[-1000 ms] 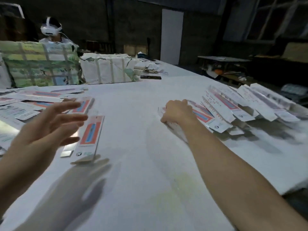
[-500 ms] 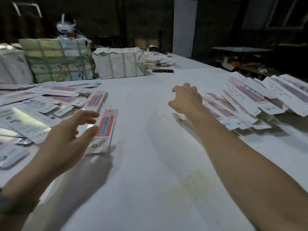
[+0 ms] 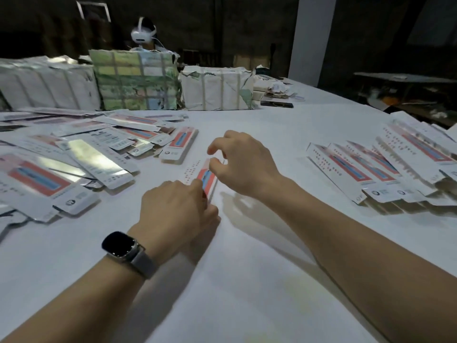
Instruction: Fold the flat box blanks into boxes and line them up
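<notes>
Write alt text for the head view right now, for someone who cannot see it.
Both hands work one box blank on a white table: the left hand grips its near end, the right hand its far part. Loose blanks lie left, a row of boxes right.

Bare forearms, black-faced smartwatch [image 3: 119, 244] with grey band on left wrist

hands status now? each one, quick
Left hand: closed on the near end of the box blank, fingers curled round it.
Right hand: fingers curled at the blank's far end, touching it; firm pinch cannot be told.
</notes>
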A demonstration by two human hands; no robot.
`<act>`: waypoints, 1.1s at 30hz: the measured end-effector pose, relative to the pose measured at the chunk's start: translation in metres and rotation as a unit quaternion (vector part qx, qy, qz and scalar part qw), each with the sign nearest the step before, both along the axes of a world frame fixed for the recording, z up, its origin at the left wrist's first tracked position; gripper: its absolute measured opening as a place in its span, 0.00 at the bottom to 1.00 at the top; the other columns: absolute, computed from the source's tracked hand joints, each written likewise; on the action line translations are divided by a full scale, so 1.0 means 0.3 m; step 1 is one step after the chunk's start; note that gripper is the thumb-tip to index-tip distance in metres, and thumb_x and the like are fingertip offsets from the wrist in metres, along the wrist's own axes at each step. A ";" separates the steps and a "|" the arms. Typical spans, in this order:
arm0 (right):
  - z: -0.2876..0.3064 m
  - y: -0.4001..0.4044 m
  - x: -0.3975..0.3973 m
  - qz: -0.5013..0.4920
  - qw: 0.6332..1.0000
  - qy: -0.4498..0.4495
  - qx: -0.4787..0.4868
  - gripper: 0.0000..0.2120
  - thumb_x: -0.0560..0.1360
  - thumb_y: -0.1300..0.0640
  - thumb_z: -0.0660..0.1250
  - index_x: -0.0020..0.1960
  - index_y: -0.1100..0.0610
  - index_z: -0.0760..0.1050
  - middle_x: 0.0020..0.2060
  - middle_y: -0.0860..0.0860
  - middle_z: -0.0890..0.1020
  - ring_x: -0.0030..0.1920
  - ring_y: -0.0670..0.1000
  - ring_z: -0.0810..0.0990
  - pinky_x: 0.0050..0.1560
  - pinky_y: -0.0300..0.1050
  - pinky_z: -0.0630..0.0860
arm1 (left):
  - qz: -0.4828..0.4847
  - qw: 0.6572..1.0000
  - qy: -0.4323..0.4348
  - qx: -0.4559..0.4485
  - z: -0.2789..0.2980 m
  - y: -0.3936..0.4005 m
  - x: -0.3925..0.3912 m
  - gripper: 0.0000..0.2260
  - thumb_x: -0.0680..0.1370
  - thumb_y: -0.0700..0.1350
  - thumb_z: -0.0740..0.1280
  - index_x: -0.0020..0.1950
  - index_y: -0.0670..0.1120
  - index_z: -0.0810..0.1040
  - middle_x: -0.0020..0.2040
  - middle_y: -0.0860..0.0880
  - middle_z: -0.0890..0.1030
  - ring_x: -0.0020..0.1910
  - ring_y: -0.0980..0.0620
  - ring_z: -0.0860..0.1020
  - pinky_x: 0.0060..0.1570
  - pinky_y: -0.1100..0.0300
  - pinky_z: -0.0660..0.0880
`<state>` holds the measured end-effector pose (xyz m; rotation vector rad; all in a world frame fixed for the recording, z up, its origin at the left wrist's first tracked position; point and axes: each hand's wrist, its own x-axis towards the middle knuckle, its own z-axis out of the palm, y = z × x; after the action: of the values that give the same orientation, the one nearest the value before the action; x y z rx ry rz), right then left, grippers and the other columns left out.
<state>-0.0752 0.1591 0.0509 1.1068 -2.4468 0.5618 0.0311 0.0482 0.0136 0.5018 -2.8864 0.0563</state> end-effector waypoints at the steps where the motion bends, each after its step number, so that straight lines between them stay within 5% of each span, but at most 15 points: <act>1: -0.003 -0.003 0.004 0.003 1.000 0.001 0.002 0.12 0.77 0.50 0.63 0.58 0.49 0.80 0.44 0.44 0.69 0.51 0.50 0.73 0.46 0.44 0.68 | -0.006 1.000 0.003 -0.018 0.006 0.011 0.006 0.14 0.78 0.63 0.57 0.49 0.53 0.70 0.35 0.53 0.67 0.36 0.49 0.67 0.29 0.56 0.55; 7: -0.002 0.015 -0.018 0.007 0.992 -0.033 -0.120 0.13 0.75 0.52 0.64 0.57 0.50 0.80 0.39 0.42 0.73 0.45 0.49 0.75 0.47 0.46 0.72 | 0.008 0.997 0.077 0.030 0.056 -0.051 0.005 0.09 0.80 0.53 0.63 0.54 0.49 0.71 0.34 0.50 0.65 0.29 0.51 0.61 0.27 0.57 0.56; 10: 0.006 0.025 -0.044 0.002 0.972 -0.073 -0.225 0.14 0.75 0.54 0.64 0.61 0.50 0.77 0.33 0.45 0.74 0.37 0.47 0.75 0.42 0.46 0.74 | -0.024 0.979 0.147 0.141 0.058 -0.084 0.022 0.09 0.80 0.43 0.63 0.60 0.49 0.75 0.47 0.45 0.81 0.35 0.47 0.74 0.27 0.59 0.67; 12: 0.011 0.024 -0.057 0.000 0.952 -0.126 -0.280 0.16 0.77 0.53 0.65 0.65 0.49 0.72 0.35 0.46 0.74 0.36 0.41 0.75 0.38 0.38 0.72 | -0.064 0.940 0.210 0.263 0.057 -0.083 0.027 0.10 0.78 0.40 0.63 0.56 0.51 0.77 0.55 0.46 0.84 0.41 0.48 0.79 0.26 0.68 0.70; 14: 0.018 0.020 -0.059 0.005 0.925 -0.183 -0.332 0.20 0.78 0.49 0.66 0.69 0.46 0.66 0.44 0.47 0.76 0.44 0.36 0.76 0.44 0.32 0.73 | -0.094 0.873 0.243 0.413 0.075 -0.066 0.034 0.10 0.74 0.41 0.62 0.52 0.51 0.78 0.52 0.48 0.85 0.40 0.48 0.82 0.28 0.64 0.74; 16: 0.029 0.017 -0.058 0.001 0.900 -0.223 -0.374 0.24 0.79 0.46 0.66 0.72 0.43 0.61 0.56 0.50 0.74 0.57 0.45 0.76 0.57 0.46 0.77 | -0.118 0.792 0.248 0.545 0.087 -0.050 0.040 0.11 0.71 0.43 0.63 0.51 0.51 0.79 0.47 0.47 0.86 0.40 0.43 0.84 0.31 0.49 0.81; 18: 0.046 0.017 -0.037 0.008 0.879 -0.259 -0.400 0.27 0.79 0.46 0.67 0.73 0.42 0.59 0.59 0.52 0.73 0.57 0.49 0.78 0.57 0.55 0.79 | -0.148 0.749 0.229 0.604 0.090 -0.043 0.047 0.10 0.73 0.40 0.65 0.52 0.49 0.78 0.46 0.46 0.86 0.43 0.42 0.85 0.34 0.46 0.83; 23: 0.057 0.002 0.032 0.171 0.825 -0.332 -0.424 0.28 0.80 0.60 0.66 0.74 0.45 0.59 0.55 0.54 0.82 0.50 0.51 0.86 0.43 0.51 0.84 | -0.226 0.676 0.183 0.677 0.089 -0.038 0.046 0.24 0.73 0.29 0.67 0.63 0.51 0.69 0.50 0.46 0.87 0.50 0.48 0.85 0.43 0.57 0.82; 28: 0.038 -0.023 0.070 0.219 0.840 -0.325 -0.376 0.26 0.81 0.62 0.64 0.74 0.46 0.61 0.63 0.50 0.77 0.57 0.51 0.82 0.51 0.50 0.83 | -0.240 0.590 0.223 0.738 0.102 -0.045 0.041 0.23 0.80 0.35 0.64 0.70 0.57 0.69 0.55 0.49 0.85 0.48 0.50 0.84 0.41 0.54 0.82; 33: 0.035 -0.028 0.075 0.171 0.910 -0.210 -0.315 0.22 0.79 0.56 0.66 0.72 0.45 0.67 0.59 0.45 0.72 0.55 0.41 0.76 0.49 0.40 0.81 | -0.279 0.486 0.210 0.801 0.097 -0.049 0.043 0.35 0.71 0.32 0.59 0.73 0.60 0.68 0.59 0.44 0.84 0.47 0.43 0.84 0.43 0.46 0.82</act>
<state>-0.0528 0.1506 0.0613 1.2047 -2.1039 1.7139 0.0439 0.0334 0.0426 -0.2987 -1.5047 -2.4493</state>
